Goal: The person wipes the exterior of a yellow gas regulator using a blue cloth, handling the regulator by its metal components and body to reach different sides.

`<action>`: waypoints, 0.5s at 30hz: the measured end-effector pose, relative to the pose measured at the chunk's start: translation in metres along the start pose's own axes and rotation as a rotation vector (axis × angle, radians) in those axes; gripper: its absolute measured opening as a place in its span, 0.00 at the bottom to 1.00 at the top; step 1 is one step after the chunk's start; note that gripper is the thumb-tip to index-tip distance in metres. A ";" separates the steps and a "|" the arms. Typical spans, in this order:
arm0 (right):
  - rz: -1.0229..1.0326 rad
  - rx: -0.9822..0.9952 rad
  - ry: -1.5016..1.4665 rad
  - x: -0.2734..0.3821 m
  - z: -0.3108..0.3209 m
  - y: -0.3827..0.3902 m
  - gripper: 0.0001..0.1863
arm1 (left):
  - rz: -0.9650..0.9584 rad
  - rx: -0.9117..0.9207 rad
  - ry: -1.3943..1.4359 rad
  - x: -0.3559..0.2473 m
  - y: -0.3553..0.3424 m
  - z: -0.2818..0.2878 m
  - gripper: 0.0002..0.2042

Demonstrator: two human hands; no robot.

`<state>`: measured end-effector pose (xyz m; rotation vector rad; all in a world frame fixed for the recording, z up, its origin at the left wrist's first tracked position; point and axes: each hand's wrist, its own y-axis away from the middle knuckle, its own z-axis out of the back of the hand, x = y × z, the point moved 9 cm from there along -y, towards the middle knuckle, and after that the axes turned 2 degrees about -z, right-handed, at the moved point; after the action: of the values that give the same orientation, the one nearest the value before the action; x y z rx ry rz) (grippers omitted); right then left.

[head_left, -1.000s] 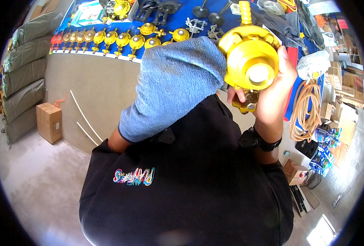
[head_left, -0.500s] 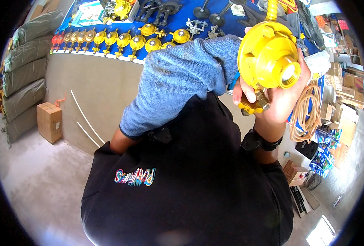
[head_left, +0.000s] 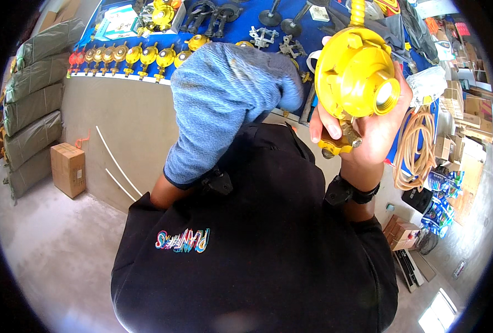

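My right hand (head_left: 388,127) grips a large yellow gas regulator (head_left: 352,72) by its lower side, the fingers wrapped around the brass-and-yellow fitting below it. The regulator's round threaded outlet faces me. A yellow ribbed piece (head_left: 357,12) stands up at its top. A blue terry cloth (head_left: 219,100) covers my left hand and most of that forearm like a mitt, so its fingers are hidden. The covered hand is left of the regulator, with a gap between them, in front of the blue table (head_left: 257,28).
Smaller regulators in yellow, bronze and red (head_left: 133,55) line the table's near edge. Black burner stands (head_left: 224,19) and metal fittings (head_left: 264,38) lie behind. A coil of tan hose (head_left: 415,147) hangs at the right. Left stand wrapped bundles (head_left: 33,111) and a carton (head_left: 68,169).
My cloth-covered left hand has drawn away from the regulator toward the left, opening a gap. The right hand and regulator have shifted slightly left.
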<state>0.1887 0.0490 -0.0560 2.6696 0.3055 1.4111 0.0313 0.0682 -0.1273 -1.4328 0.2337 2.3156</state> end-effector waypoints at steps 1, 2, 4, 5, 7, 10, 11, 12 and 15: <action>-0.007 0.013 -0.005 -0.003 -0.002 -0.002 0.44 | -0.190 -0.122 -0.124 0.013 0.006 0.001 0.20; -0.016 0.028 -0.007 -0.006 -0.003 -0.003 0.44 | -0.230 -0.168 -0.191 0.018 0.010 0.004 0.20; -0.042 0.023 -0.115 -0.008 -0.003 -0.006 0.41 | -0.242 -0.177 -0.255 0.020 0.011 0.005 0.21; -0.055 0.021 -0.169 -0.010 -0.003 -0.007 0.40 | -0.232 -0.166 -0.268 0.021 0.012 0.005 0.21; -0.055 0.019 -0.151 -0.012 -0.004 -0.008 0.40 | -0.216 -0.155 -0.293 0.021 0.013 0.005 0.21; -0.042 -0.013 -0.102 -0.010 -0.004 -0.008 0.40 | -0.217 -0.143 -0.323 0.014 0.011 0.004 0.22; -0.035 -0.029 -0.082 -0.009 -0.003 -0.008 0.40 | -0.216 -0.137 -0.329 0.014 0.011 0.002 0.22; -0.029 -0.009 -0.049 -0.008 -0.004 -0.007 0.41 | -0.210 -0.132 -0.336 0.015 0.011 0.000 0.22; -0.003 0.005 0.062 -0.004 -0.002 -0.005 0.43 | -0.188 -0.118 -0.269 0.027 0.016 -0.007 0.22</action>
<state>0.1838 0.0527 -0.0591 2.6323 0.3190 1.4963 0.0196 0.0581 -0.1557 -1.1232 -0.1122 2.3632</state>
